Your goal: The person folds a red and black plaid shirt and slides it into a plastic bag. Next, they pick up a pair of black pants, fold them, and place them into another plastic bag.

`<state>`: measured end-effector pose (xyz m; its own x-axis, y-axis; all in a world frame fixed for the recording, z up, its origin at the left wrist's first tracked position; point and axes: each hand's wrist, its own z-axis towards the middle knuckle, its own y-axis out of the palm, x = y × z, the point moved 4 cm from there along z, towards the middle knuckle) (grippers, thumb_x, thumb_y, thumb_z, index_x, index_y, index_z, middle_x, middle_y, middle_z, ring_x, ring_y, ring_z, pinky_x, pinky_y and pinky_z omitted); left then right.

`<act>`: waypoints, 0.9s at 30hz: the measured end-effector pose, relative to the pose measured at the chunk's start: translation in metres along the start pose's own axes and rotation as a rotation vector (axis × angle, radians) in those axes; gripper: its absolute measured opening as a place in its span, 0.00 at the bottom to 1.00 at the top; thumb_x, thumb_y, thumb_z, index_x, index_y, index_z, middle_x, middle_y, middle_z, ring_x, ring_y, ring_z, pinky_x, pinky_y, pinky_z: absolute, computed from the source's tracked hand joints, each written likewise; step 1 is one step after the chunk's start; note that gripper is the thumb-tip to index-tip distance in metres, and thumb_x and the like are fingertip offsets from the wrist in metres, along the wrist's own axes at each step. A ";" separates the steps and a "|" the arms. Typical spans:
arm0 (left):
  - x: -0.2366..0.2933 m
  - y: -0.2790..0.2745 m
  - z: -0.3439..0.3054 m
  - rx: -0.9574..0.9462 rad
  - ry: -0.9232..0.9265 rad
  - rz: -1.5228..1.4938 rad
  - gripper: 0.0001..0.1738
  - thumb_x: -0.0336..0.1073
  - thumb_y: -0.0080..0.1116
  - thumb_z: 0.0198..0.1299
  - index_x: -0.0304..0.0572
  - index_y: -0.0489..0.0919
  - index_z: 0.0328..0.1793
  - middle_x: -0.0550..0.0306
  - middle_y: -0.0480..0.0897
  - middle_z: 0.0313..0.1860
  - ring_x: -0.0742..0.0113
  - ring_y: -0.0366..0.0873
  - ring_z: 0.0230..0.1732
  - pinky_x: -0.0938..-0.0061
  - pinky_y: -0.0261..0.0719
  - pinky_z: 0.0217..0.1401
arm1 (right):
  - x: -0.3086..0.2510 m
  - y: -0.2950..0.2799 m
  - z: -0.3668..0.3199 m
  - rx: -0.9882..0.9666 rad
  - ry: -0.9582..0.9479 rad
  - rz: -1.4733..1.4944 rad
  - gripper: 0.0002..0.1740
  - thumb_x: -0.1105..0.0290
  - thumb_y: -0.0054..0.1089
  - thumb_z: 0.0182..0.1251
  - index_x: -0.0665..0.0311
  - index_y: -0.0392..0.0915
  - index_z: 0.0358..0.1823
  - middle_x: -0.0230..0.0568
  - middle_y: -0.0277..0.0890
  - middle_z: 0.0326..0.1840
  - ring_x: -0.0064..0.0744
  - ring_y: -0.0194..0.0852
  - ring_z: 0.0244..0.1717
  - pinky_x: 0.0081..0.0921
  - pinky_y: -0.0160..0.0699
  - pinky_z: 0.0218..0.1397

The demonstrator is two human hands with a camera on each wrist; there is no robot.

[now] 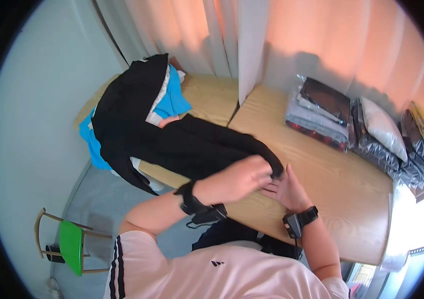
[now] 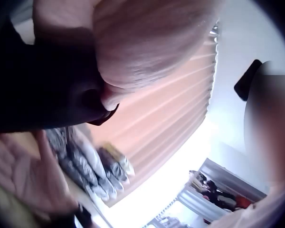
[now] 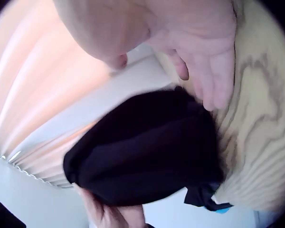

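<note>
A: L hand [image 1: 237, 179]?
B: Pinches blk garment [image 1: 192, 144] at its end, over worktop [image 1: 341, 199].
A: R hand [image 1: 289, 190]?
B: Open, fingers straight, just beside.
A: Marks?
B: Slanted-bar logo [image 1: 217, 263], pale shirt [image 1: 256, 276]. Bagged clothes [image 1: 321, 112] nr worktop's far edge.

Dark Adidas logo [image 1: 217, 263] of 3 slanted bars on the pale shirt [image 1: 254, 274].

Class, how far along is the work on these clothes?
Apparently done: the plastic-wrapped bundles on the table. In hand: the left hand pinches the end of the black garment; the right hand is open beside it. Probably left: folding and bagging this garment, which lies stretched out, partly over blue cloth.
</note>
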<state>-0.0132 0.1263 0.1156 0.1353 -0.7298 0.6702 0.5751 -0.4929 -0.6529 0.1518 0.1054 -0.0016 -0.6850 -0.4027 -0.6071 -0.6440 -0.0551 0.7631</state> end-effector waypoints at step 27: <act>-0.235 -0.020 0.071 0.024 -0.586 0.336 0.29 0.41 0.71 0.45 0.34 0.77 0.53 0.44 0.81 0.49 0.54 0.78 0.52 0.67 0.73 0.57 | 0.003 -0.018 -0.004 0.271 0.013 -0.279 0.21 0.67 0.62 0.62 0.78 0.75 0.49 0.48 0.77 0.50 0.36 0.76 0.50 0.31 0.77 0.51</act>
<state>0.0009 0.3408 -0.0039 0.7217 -0.4603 0.5170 0.4421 -0.2682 -0.8559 0.1625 0.1016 -0.0164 -0.4677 -0.4176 -0.7790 -0.8727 0.0787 0.4818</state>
